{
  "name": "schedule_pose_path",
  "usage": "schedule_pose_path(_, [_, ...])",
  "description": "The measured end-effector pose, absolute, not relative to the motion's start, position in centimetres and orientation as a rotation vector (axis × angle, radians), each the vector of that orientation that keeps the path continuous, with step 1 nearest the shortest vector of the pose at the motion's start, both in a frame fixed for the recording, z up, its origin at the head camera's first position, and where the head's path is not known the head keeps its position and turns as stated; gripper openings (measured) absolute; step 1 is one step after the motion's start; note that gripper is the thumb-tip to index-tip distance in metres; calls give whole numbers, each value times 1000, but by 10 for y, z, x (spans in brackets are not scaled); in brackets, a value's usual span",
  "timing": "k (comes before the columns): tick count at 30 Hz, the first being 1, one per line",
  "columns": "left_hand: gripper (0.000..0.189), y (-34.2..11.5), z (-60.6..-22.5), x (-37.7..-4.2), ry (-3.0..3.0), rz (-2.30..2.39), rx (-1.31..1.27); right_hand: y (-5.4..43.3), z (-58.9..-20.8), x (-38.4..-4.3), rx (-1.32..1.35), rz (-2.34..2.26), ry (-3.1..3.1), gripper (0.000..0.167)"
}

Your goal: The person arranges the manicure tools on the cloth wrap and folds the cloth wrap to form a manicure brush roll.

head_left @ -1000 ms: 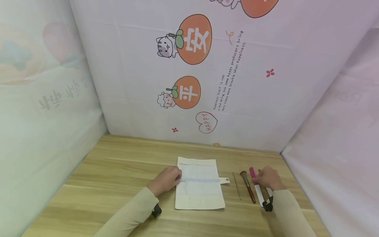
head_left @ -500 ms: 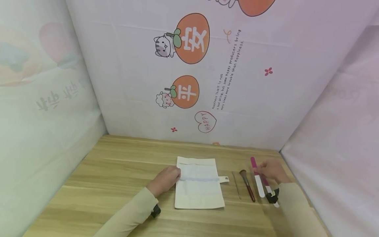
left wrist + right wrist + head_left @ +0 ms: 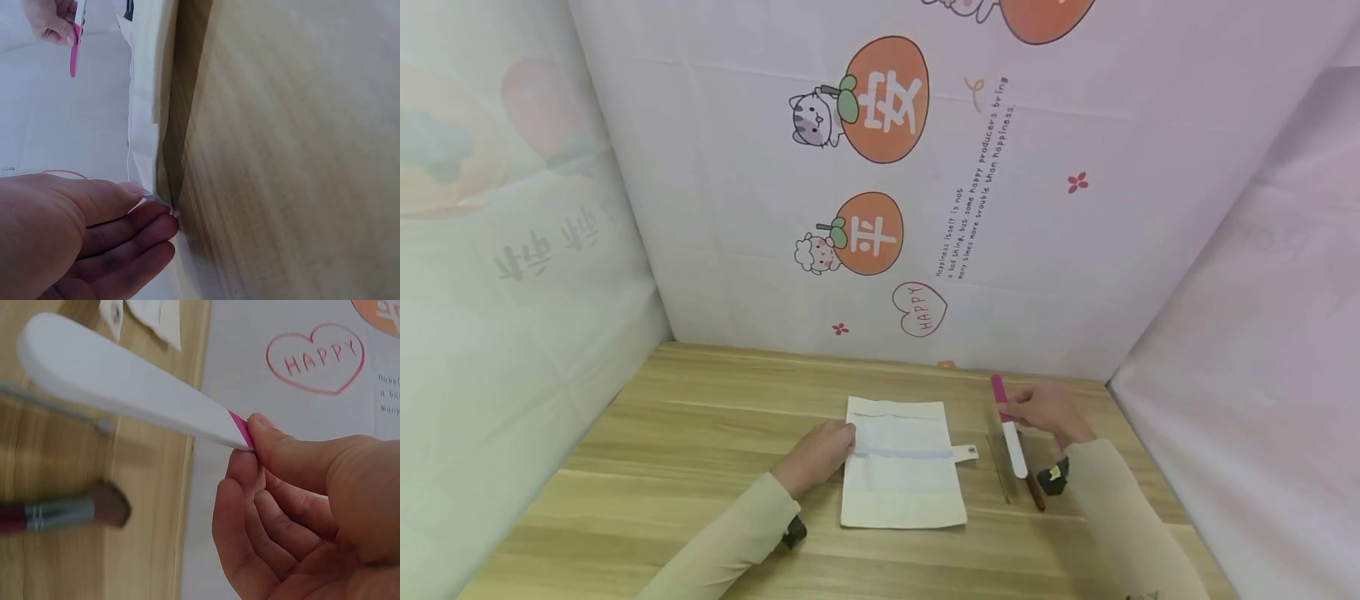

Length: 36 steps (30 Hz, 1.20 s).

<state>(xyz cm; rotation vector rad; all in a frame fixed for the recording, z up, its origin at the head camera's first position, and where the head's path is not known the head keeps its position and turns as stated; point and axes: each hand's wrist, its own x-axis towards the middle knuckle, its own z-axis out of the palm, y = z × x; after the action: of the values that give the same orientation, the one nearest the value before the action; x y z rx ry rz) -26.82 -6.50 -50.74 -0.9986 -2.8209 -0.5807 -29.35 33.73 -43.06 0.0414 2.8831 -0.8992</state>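
A white fabric pouch (image 3: 904, 492) with a snap tab lies opened flat on the table. My left hand (image 3: 817, 454) pinches its left edge between thumb and fingers, as the left wrist view shows. Between thumb and forefinger, my right hand (image 3: 1047, 411) holds a pink-and-white nail file (image 3: 125, 375) by its pink part, raised over the table. Under the file are a thin metal stick (image 3: 1002, 479) and a makeup brush (image 3: 69, 512) with a dark red handle. A second pink strip (image 3: 1060, 444) shows beside the right wrist, mostly hidden by the arm.
A wooden table (image 3: 715, 417) carries everything. Printed white cloth walls (image 3: 737, 250) stand at its back and both sides. The pouch's snap tab (image 3: 966, 453) points right, toward the metal stick. Each wrist wears a black camera mount.
My right hand has lifted the nail file and carried it left, over the brush and the metal stick. The left hand stays at the pouch's edge.
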Motion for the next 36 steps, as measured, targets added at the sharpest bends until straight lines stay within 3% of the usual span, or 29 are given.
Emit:
schedule_pose_path(19, [20,-66,-505,-268,-2818,-505,-1022,208,-448,-333,-96,-1161,2870,17])
schedule_pose_path(36, [19,-67,-507,-271,-2816,-551,-980,140,-475,-364,-49,-1584,2626,20])
